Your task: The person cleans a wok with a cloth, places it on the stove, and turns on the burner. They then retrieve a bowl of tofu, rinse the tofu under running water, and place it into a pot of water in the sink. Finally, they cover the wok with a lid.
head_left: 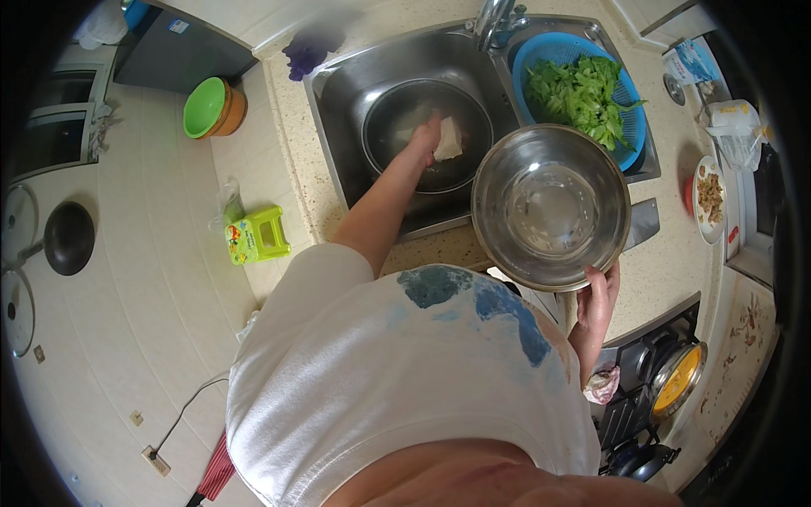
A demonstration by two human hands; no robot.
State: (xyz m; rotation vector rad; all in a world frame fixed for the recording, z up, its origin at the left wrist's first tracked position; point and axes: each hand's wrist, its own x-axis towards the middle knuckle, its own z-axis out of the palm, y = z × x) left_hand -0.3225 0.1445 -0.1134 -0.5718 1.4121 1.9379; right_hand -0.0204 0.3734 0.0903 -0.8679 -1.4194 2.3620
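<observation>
My left hand [427, 138] reaches into the sink [338, 93] with its fingers closed around a pale cream block [449, 140]. What the block is made of I cannot make out. Hand and block are inside a round basin [471, 144] that appears to hold water. At the right, my right hand [598, 297] grips the near rim of a large stainless steel bowl [553, 207]. Tilted toward me, this bowl shows nothing solid inside. It overlaps the sink's front right corner. A blue colander [525, 63] behind it carries leafy greens [583, 93].
The faucet [490, 29] rises behind the sink. A flat metal blade [644, 224] lies partly under the bowl's edge. Farther right are a plate of brown food pieces [710, 201] and a gas stove [629, 380] bearing a pan of yellow food [678, 382]. A green stool [258, 235] stands left.
</observation>
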